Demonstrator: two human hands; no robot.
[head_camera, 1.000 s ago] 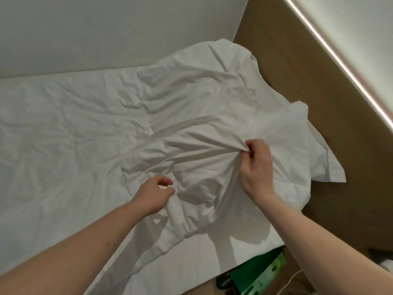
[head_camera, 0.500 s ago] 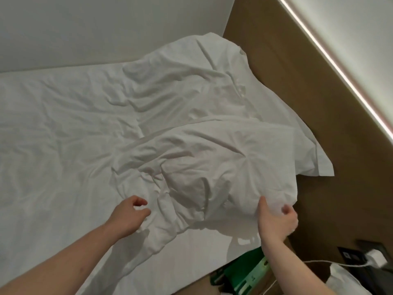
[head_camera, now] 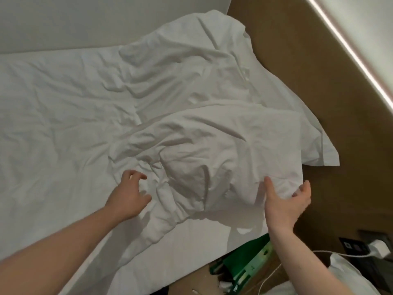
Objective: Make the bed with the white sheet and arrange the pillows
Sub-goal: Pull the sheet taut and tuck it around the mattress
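Two hands: right hand [head_camera: 285, 201] pinches pillowcase [head_camera: 212, 150]; left hand [head_camera: 129, 196] spread; green box [head_camera: 244, 267] below.

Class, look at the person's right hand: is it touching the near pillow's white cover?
Touching. The head view shows the right hand with thumb and fingers around the lower corner of the pillow cover, cloth bunched between them.

A person's right hand [head_camera: 285, 201] grips the lower edge of a crumpled white pillow [head_camera: 212, 150] at centre frame, thumb and fingers either side of the fabric, while the left hand [head_camera: 129, 194] hovers with loosely curled fingers over the wrinkled white sheet [head_camera: 53, 116]. A green bag [head_camera: 244, 260] sits at lower right.
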